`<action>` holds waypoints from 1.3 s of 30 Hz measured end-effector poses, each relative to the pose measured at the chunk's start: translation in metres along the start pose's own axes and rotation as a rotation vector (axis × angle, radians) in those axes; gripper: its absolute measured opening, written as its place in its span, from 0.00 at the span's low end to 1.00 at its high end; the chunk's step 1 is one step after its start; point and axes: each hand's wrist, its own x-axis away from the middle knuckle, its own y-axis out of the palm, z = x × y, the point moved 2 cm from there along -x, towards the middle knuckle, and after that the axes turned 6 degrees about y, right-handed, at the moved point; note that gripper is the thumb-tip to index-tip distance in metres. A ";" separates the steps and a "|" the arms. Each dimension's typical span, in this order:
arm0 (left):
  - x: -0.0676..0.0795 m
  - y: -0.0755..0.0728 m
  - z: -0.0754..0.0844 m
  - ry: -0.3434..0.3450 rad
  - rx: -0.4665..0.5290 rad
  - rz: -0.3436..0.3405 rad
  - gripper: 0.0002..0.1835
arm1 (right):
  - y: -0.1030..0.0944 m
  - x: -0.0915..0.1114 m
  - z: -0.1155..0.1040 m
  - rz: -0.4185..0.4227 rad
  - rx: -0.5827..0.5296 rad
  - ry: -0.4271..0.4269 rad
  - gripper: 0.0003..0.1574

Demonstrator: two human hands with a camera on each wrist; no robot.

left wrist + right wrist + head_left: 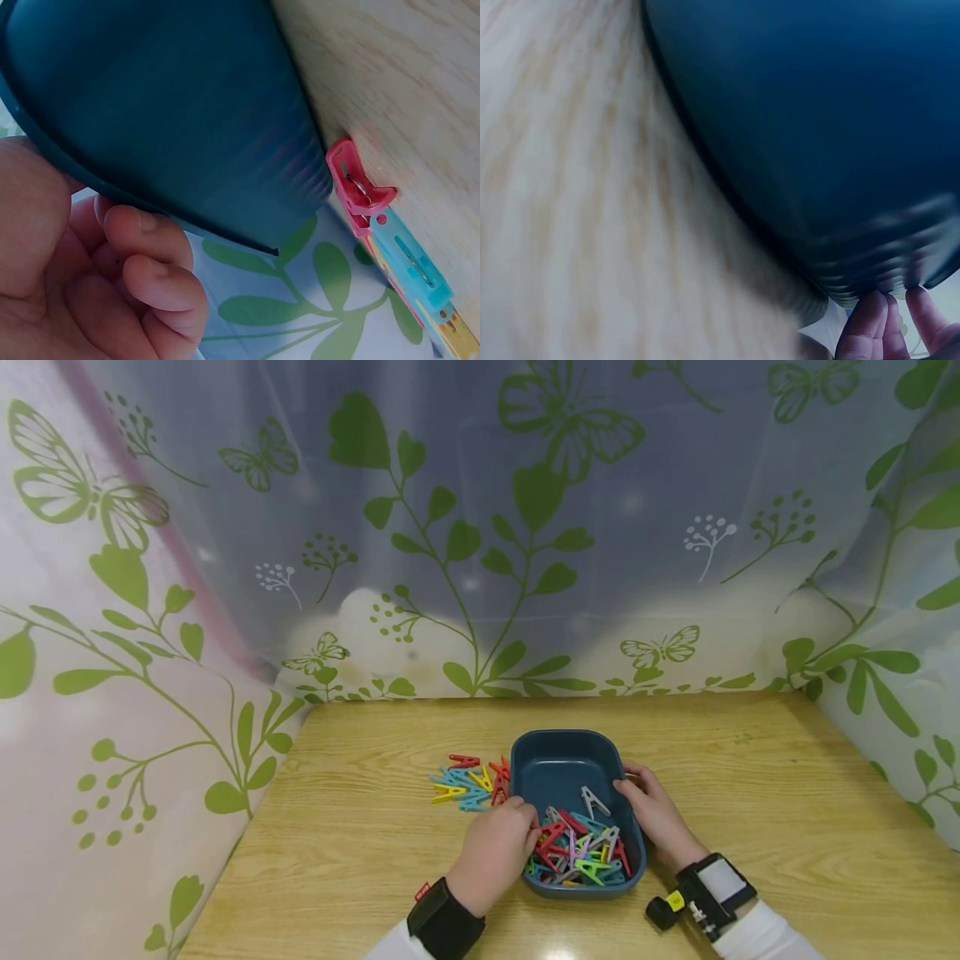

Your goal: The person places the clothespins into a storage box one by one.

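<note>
I have the left hand [495,839] at the near left rim of a dark-blue plastic tub [553,781], rectangular with rounded corners, which sits between the two hands on a pale wood-grain table [360,827]. Its fingers are curled, two of them folded just outside the rim in the left wrist view; the thumb and the others pass behind the edge, so I cannot tell whether they pinch anything. The right hand [660,818] holds the opposite side of the tub, thumb over the rim and fingers against the outer wall, only a wall's thickness between them. Just to the right of the left hand's grip, inside the tub's near end, I see a jumbled heap of multicoloured small clips [576,850] in red, green, purple, grey and blue. One light-grey clip [592,800] lies up from that heap, nearer the right thumb. Beyond the left hand's knuckles, outside the tub, a loose cluster of red, blue and yellow clips [468,783] rests on the wood. Behind each grip I can see a black wrist strap, left [446,917] and right [696,887], and past both hands hangs a curtain printed with green leaves and butterflies [465,468].
</note>
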 end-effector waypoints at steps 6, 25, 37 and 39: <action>0.000 0.002 0.000 -0.007 -0.001 -0.019 0.10 | 0.000 0.000 0.000 0.002 0.000 -0.009 0.37; 0.001 0.005 -0.004 -0.005 0.026 -0.005 0.08 | 0.000 0.001 -0.001 0.008 0.015 -0.011 0.37; -0.002 -0.010 -0.028 -0.087 0.121 0.194 0.06 | 0.000 0.002 -0.002 0.005 0.017 -0.011 0.37; -0.003 -0.010 -0.035 -0.117 0.117 0.213 0.06 | 0.000 0.002 -0.002 0.005 0.018 -0.011 0.37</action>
